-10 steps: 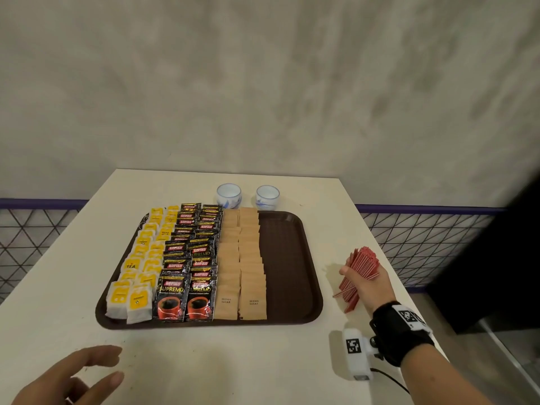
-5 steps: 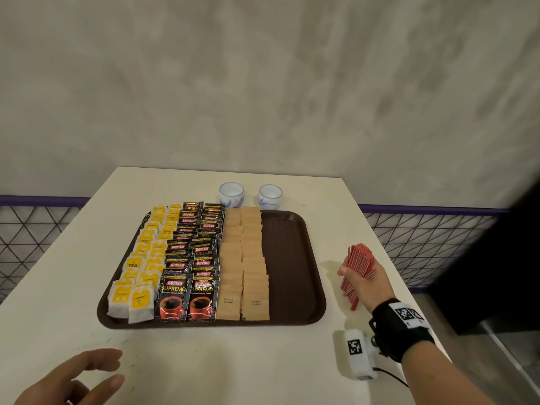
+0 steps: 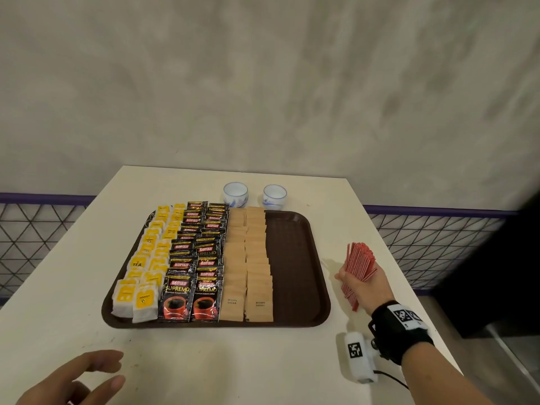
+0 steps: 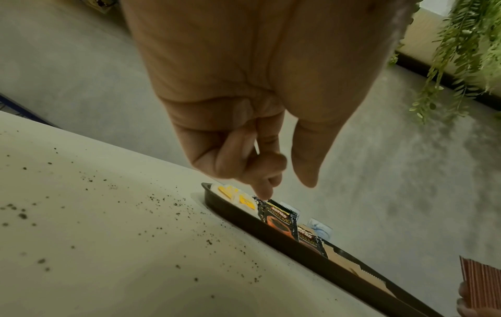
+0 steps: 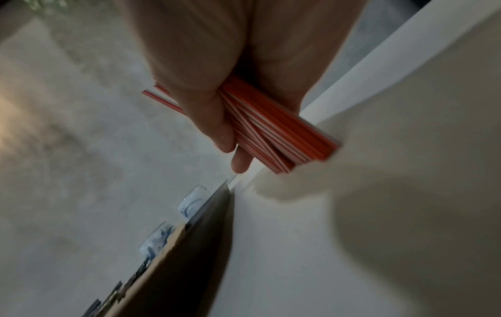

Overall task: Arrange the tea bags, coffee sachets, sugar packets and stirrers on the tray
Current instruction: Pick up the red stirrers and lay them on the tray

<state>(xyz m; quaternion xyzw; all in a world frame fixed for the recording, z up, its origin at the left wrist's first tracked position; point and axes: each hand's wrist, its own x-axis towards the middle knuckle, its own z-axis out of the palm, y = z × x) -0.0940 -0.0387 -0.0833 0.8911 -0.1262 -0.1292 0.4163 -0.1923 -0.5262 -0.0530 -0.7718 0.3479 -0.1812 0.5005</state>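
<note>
With tea bags, coffee sachets and sugar packets already rowed on the brown plastic tray [image 3: 295, 258], the right hand [image 3: 366, 285], fingers clamped round the red-and-white stirrer bundle [image 3: 358, 266] beside the tray's right edge, likely must next lay it on the bare right strip, while the left hand [image 3: 73, 381] hovers loose-fingered near the table's front edge.

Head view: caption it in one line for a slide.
Right hand grips red stirrers beside the tray of sorted sachets; left hand idle.

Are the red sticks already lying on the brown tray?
No, the bundle of thin red stirrer sticks is held in the right hand above the white table, beside the brown plastic tray, whose right strip is bare.
</note>
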